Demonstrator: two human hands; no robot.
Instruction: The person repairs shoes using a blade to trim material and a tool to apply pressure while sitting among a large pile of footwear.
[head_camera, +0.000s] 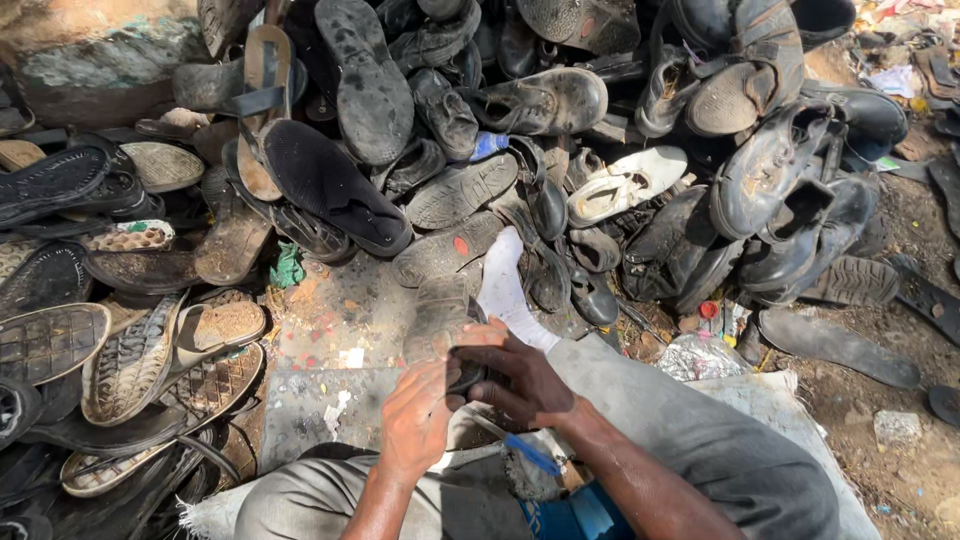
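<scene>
Left hand: fingers curled, gripping the small dark shoe part from the near side.
Right hand: closed over the same part from the right.
Location of part: above the lap, just before the white-socked foot.
Open room: bare paint-flecked concrete floor patch left of the hands.
Edges: heaped worn dark shoes and soles hem the patch on the far and left sides.

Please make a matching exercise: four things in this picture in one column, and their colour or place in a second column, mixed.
1. sock
2. left hand
3. light shoe
4. plastic scrap

A. green, at the pile's edge
B. cream, in the pile
C. white, on the outstretched foot
D. on a dark shoe, with the right hand

Pairs: 1-C, 2-D, 3-B, 4-A
</scene>
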